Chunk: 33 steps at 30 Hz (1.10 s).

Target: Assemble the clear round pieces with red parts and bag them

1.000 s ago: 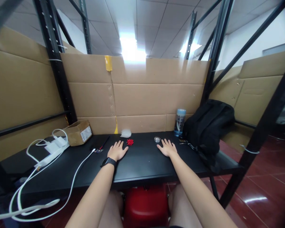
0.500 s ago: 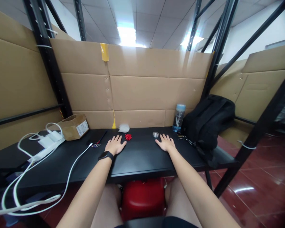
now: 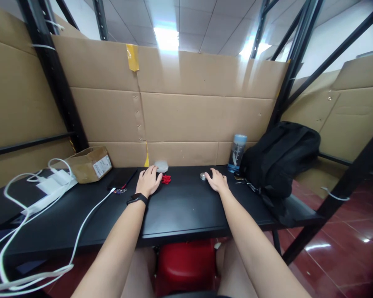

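Note:
On the black tabletop [image 3: 180, 207], my left hand [image 3: 149, 181] is nearest a small red bundle [image 3: 165, 179], its fingers apart and nothing held. A whitish translucent item [image 3: 161, 166] lies just beyond those fingertips. My right hand [image 3: 216, 180] is beside a small round silver object [image 3: 203, 176]; its thumb is at the object's right edge, and whether they touch is unclear. The right fingers are spread, not closed round anything. A black watch [image 3: 137, 198] is on my left wrist.
A clear bottle with a blue lid [image 3: 237, 153] and a black backpack [image 3: 276, 161] stand at the right. At the left are an open cardboard box [image 3: 88, 164], a white power strip [image 3: 49, 196] with cables, and a phone-like dark object [image 3: 119, 181]. Cardboard panels [image 3: 180, 120] rise behind.
My left hand has moved forward toward the whitish item. My right hand has shifted, its thumb now closer to the silver object. The camera view has also shifted slightly.

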Each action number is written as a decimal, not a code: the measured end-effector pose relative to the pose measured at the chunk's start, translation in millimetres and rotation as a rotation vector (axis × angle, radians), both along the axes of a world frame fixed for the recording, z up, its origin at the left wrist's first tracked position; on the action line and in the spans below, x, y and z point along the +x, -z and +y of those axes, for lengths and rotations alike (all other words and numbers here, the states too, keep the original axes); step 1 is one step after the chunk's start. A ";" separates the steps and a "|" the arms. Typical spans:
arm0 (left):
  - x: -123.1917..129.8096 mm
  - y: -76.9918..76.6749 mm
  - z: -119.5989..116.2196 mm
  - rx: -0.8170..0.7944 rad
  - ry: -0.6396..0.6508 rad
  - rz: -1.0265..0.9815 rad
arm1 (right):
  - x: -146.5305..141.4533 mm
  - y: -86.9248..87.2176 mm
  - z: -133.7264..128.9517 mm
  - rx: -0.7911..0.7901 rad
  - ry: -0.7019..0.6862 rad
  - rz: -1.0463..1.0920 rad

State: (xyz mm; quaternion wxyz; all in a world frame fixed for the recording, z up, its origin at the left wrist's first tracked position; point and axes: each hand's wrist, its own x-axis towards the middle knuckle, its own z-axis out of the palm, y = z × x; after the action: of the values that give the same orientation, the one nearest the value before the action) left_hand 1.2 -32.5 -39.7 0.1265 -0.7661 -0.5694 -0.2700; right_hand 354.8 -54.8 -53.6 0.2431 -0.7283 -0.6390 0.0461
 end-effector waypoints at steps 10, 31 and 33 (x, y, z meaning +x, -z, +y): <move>19.3 -9.5 31.1 0.067 0.198 -0.003 | 0.7 0.3 44.0 0.169 -0.145 0.105; 7.4 -12.6 26.9 -0.186 0.401 0.062 | 19.7 -0.9 40.6 0.108 -0.418 0.316; 7.6 -12.8 26.3 -0.172 0.397 0.062 | 19.3 -0.8 40.8 0.137 -0.399 0.352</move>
State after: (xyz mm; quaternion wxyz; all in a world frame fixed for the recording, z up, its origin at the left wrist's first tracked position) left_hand 8.8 -6.2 -26.8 0.0226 -0.8791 -0.4243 -0.2162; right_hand 374.1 -14.0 -52.8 0.3854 -0.5506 -0.7194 0.1756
